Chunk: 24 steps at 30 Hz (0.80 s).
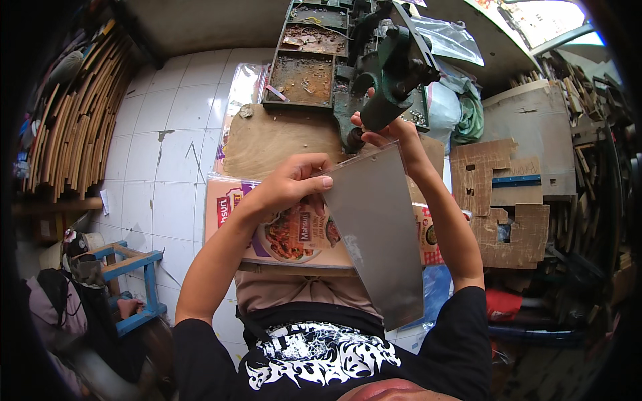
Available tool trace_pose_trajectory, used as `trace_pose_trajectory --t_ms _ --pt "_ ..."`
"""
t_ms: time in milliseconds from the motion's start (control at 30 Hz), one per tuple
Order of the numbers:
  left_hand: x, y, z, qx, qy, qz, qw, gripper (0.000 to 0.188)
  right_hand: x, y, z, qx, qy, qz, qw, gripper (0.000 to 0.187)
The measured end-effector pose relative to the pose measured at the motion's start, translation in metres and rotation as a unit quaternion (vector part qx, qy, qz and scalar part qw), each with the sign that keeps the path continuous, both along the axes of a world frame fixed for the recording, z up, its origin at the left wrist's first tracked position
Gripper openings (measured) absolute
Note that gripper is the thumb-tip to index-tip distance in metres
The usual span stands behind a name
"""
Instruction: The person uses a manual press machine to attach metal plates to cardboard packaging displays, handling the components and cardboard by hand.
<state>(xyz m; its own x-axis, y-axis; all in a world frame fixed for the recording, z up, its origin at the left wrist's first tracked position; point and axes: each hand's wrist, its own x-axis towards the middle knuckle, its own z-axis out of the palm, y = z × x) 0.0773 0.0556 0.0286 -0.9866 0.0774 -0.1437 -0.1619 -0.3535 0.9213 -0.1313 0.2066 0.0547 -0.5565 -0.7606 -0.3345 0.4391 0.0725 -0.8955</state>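
Observation:
A long grey sheet (384, 234) slants from the press down toward my lap. My left hand (294, 184) grips its upper left edge, thumb on top and the other fingers beneath. Close to the sheet's top edge stands a dark green hand press (391, 87), its round tip just above that edge. My right hand (400, 130) is beside the press head, fingers apart and partly hidden behind the green metal. Nothing shows between those fingers. Beneath my left hand, a printed food-picture sheet (294, 234) covers the near part of the work surface.
A compartment tray (304, 77) with small metal bits adjoins the press, on a wooden board (267, 144). Cut cardboard pieces (498, 200) lie at right, near a green plastic bag (470, 117). A blue-framed stool (137, 277) stands left, below stacked brown boards (73, 113).

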Motion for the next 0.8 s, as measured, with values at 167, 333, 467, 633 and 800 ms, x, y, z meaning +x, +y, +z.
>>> trace_pose_trajectory --t_ms 167,333,467,633,800 --pt "-0.004 0.004 0.002 0.023 0.015 0.010 1.000 0.021 -0.012 0.003 -0.017 -0.019 0.098 0.089 0.991 0.044" --pt "-0.002 0.001 0.000 0.019 0.012 0.003 1.000 0.021 -0.009 0.000 -0.018 -0.043 0.237 0.156 0.958 0.062" --pt "-0.003 0.001 0.001 0.017 0.000 -0.002 1.000 0.021 -0.014 0.001 -0.019 -0.041 0.223 0.186 0.956 0.055" --pt "-0.004 0.003 0.002 0.029 0.008 0.004 1.000 0.020 -0.012 0.002 -0.014 -0.008 0.116 0.187 0.975 0.055" --pt "0.000 0.002 0.001 0.038 0.003 0.010 0.999 0.020 0.003 0.022 -0.014 -0.090 0.304 0.087 0.944 0.048"
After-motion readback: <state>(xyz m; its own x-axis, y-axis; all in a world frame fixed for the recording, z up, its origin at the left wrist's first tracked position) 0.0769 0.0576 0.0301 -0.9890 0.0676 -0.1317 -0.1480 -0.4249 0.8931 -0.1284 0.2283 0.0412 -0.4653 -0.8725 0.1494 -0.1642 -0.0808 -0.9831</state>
